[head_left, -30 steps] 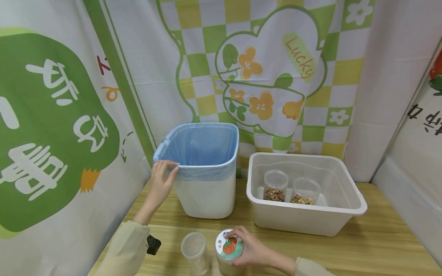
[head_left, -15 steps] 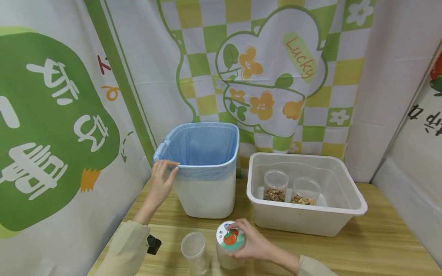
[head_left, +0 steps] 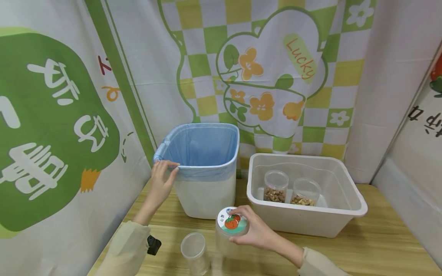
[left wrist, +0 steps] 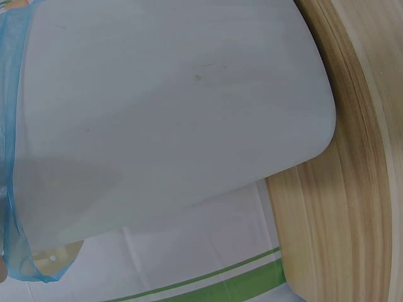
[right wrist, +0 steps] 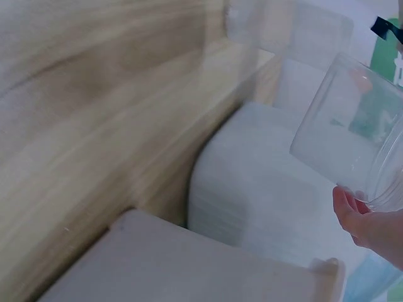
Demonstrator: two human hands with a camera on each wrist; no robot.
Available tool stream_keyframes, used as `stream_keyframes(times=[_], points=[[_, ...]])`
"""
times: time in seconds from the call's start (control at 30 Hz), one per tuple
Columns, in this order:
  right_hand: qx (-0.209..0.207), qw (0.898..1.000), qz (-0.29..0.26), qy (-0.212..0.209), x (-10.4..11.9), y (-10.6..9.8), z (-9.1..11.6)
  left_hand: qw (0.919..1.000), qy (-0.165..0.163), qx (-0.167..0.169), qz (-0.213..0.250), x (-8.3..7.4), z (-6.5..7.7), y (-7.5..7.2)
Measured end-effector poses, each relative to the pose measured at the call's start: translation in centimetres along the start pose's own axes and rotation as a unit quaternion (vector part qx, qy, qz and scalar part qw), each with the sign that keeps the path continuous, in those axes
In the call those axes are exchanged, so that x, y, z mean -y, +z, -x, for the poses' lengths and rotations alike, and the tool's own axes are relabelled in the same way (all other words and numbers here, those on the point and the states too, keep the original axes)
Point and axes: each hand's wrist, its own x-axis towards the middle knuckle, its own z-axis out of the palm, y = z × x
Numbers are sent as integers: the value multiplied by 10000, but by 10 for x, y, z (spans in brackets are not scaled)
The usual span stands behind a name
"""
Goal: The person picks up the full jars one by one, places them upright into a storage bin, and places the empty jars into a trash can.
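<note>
The clear round plastic jar with a tomato-printed lid is in front of the white plastic bin, and in the right wrist view we see its base apart from the wood-grain worktop. We see the right hand holding it near the top, fingers and thumb curled around the lid end.

The left hand grips the bin's front-left rim between thumb and fingers, over the folded edge of the thin blue liner. We see the bin close to the worktop's left edge, its white wall filling much of the left wrist view.

Left of the held jar and well apart from the bin, we see an open clear plastic cup upright near the front. The right forearm passes in front of the pale grey rectangular tub, which has two clear nut jars inside. Only a narrow gap separates tub and bin; there is more room between the held jar and the tub's front wall, and wood runs on to the worktop's right edge.
</note>
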Motion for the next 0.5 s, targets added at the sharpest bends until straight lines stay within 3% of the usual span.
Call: stream_keyframes(times=[0.5], points=[[-199,9996,66,-197,24,-30,-22,10000,-8,-31,40,-1,0,0]])
